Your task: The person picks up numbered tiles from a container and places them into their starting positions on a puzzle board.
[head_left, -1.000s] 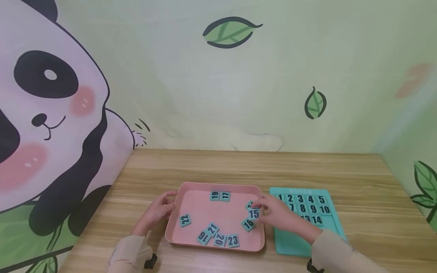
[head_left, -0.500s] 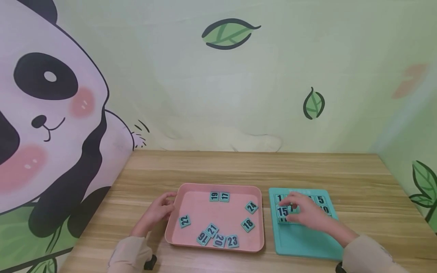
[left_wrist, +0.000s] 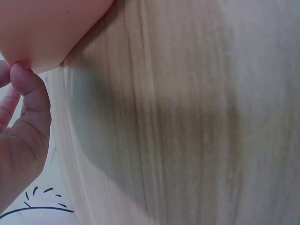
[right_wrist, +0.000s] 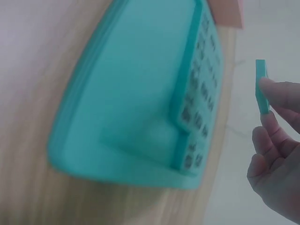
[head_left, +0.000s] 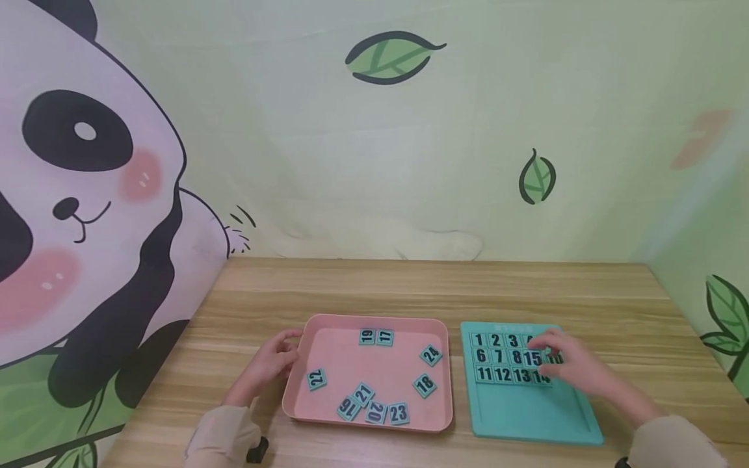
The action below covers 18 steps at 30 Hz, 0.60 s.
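In the head view, my left hand is at the left side of a pink tray. The left wrist view shows its thumb and finger pinching the tray's wall. To the right, my right hand pinches a number tile marked 15 between thumb and fingers. The tile is above a teal number board and overlaps its filled rows. In the right wrist view this tile appears edge-on, raised off the board. Tiles 1 to 14 fill the board's upper rows, partly hidden by the hand.
Loose number tiles lie in the tray, among them 22, 24, 18 and 23. Several overlap near its front wall. Tray and board stand side by side on a wooden table, with a panda-printed wall behind.
My right hand has carried tile 15 from the tray's right side over to the board, then rightward across its rows. My left hand has stayed at the tray.
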Motion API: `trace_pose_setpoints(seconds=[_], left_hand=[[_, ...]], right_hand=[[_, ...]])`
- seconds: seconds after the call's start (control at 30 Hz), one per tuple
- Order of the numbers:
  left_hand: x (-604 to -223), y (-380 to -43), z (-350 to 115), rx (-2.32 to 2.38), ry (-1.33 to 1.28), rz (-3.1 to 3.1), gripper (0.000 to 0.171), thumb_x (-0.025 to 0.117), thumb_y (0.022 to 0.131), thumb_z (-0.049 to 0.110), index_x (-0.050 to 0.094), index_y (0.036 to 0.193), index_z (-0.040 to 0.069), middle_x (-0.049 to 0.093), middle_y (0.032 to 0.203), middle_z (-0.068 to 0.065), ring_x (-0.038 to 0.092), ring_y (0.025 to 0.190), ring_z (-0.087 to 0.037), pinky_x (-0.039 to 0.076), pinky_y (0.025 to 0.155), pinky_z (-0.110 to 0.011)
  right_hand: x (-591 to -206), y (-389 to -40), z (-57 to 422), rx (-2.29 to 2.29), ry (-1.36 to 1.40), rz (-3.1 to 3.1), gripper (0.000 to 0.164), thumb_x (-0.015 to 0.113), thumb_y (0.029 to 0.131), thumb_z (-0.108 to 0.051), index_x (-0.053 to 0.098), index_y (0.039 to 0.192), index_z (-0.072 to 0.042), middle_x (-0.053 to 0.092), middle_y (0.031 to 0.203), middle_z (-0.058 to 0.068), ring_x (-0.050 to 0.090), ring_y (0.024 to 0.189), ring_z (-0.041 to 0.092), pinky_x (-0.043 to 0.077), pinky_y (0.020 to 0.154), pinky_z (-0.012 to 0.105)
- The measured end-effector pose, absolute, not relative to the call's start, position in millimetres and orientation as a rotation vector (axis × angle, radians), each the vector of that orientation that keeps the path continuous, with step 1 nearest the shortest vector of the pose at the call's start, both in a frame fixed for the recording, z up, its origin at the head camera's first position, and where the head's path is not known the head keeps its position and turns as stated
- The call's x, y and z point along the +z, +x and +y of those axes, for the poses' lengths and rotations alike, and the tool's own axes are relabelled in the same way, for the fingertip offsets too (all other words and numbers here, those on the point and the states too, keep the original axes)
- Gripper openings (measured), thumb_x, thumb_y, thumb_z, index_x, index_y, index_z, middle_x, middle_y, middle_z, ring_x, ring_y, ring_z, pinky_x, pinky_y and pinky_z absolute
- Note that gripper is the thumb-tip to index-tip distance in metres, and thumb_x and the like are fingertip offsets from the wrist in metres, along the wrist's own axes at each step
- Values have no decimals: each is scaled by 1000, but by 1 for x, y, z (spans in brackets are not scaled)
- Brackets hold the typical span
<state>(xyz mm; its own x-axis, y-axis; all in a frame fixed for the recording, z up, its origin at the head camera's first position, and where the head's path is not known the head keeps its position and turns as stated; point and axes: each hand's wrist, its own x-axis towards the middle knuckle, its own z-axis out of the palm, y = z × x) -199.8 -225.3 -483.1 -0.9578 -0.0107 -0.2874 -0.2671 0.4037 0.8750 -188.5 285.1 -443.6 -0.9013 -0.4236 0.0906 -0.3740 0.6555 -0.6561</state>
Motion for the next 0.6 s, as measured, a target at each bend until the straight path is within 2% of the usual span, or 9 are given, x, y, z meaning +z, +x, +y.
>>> trace_pose_setpoints(seconds=[0.33,0.6], left_hand=[[-483,-200,-226,1563,-255,2433,41,46,82,0,44,123,6,48,89,-12,46,62,-16,40,53,-26],[-483,-199,-226,1573,-235,2436,43,47,80,-2,43,123,4,48,83,-9,45,57,-15,38,49,-25]], right_hand=[[-460,-187,313,-1036,-591,2860,38,67,65,-1,59,102,1,54,93,8,42,72,7,38,58,19],[-473,-184,325,-970,-419,2821,37,64,68,-3,58,105,0,54,99,11,43,74,10,38,59,19]])
